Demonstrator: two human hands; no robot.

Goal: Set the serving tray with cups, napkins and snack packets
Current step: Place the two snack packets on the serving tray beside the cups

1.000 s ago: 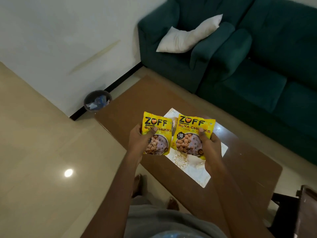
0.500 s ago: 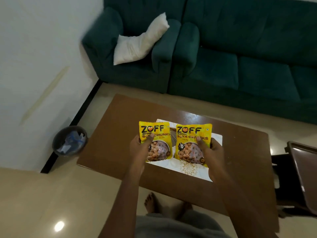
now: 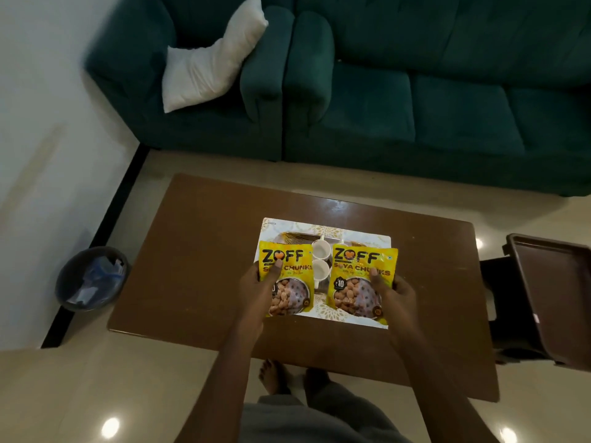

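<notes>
The left soya chunks packet, yellow with ZOFF lettering, is pinched in the left hand. The matching right soya chunks packet is in the right hand. Both face up, side by side over the serving tray, which is white with gold floral print and lies flat on the brown surface. The far white cup and near white cup stand on the tray and show between the packets.

Your left packet and right packet are bright yellow, with black lettering and an orange heart in the logo. The tray is white with pale gold floral motifs. The cups are white, the table brown, the sofa deep teal-green.
</notes>
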